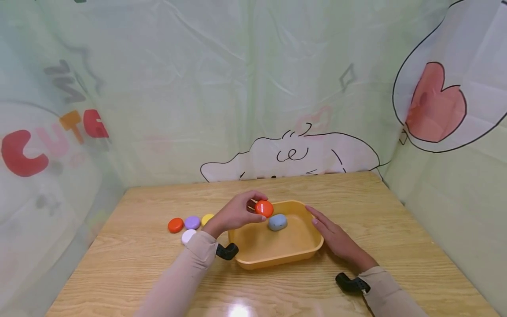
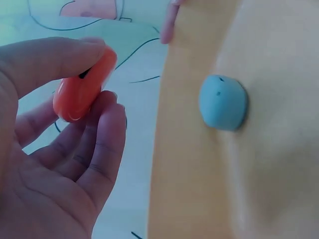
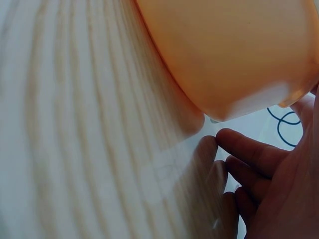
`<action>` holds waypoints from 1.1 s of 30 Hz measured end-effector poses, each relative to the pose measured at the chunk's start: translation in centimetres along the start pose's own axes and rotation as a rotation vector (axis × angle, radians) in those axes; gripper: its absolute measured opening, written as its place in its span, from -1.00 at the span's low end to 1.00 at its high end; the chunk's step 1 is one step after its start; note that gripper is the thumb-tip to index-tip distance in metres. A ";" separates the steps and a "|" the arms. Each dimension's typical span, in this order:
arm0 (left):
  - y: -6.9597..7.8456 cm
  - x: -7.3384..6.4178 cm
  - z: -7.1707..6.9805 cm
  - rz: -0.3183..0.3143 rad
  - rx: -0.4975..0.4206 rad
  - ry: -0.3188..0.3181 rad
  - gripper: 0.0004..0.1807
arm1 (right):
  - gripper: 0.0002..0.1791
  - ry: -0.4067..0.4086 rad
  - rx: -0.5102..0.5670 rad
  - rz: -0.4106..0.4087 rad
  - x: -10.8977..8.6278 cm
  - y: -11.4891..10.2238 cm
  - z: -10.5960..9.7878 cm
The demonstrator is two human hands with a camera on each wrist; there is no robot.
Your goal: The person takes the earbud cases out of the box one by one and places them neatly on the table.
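My left hand (image 1: pixel 236 214) pinches a glossy red rounded disc (image 1: pixel 264 208) between thumb and fingers, over the left rear part of a yellow-orange plastic basin (image 1: pixel 303 240). A small black mark shows on this disc (image 2: pixel 84 87) in the left wrist view. Inside the basin lies a blue-grey rounded piece (image 1: pixel 278 222) with tiny dark marks, just right of and below the red disc in the head view. My right hand (image 1: pixel 338 242) is at the basin's right side, its fingers extended along the outer wall and its thumb near the rim.
Left of the basin, on the wooden table (image 1: pixel 130 255), sit another red disc (image 1: pixel 175 225), a purple disc (image 1: pixel 192 222), a white disc (image 1: pixel 188 237) and a yellow disc (image 1: pixel 207 219), the last partly hidden by my left wrist. A printed curtain (image 1: pixel 178 110) hangs behind the table.
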State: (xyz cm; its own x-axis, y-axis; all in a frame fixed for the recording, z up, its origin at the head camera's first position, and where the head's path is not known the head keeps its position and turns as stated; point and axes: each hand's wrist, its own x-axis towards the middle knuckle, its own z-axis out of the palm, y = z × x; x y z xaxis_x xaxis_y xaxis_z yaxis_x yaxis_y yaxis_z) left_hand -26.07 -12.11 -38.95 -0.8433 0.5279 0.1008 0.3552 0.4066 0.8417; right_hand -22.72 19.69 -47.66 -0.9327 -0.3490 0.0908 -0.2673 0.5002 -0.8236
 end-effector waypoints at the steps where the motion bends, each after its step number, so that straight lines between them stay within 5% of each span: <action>1: 0.0 -0.3 -0.1 -0.002 0.011 -0.002 -0.42 | -0.39 0.002 -0.005 0.001 0.0 0.0 0.0; 8: -0.4 -2.3 -1.1 -0.027 0.053 0.029 -0.44 | -0.40 0.007 -0.022 0.008 0.0 0.1 -0.1; 14: -1.2 -4.1 -2.7 -0.057 -0.035 0.117 -0.41 | -0.40 0.007 -0.012 0.007 0.1 0.1 -0.2; 23: -3.8 -7.6 -4.7 -0.119 -0.155 0.265 -0.38 | -0.41 -0.003 -0.002 0.001 0.2 0.2 -0.1; 33: -6.6 -11.1 -6.7 -0.192 -0.112 0.364 -0.39 | -0.41 0.001 0.000 0.003 0.2 0.2 0.1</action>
State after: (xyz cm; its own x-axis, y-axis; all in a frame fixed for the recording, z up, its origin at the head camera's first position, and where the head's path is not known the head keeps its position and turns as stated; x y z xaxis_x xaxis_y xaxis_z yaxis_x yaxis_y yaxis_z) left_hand -21.76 -25.71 -42.07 -0.9844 0.1448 0.1001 0.1485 0.3783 0.9137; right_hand -22.94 19.66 -47.81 -0.9336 -0.3472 0.0890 -0.2650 0.5012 -0.8237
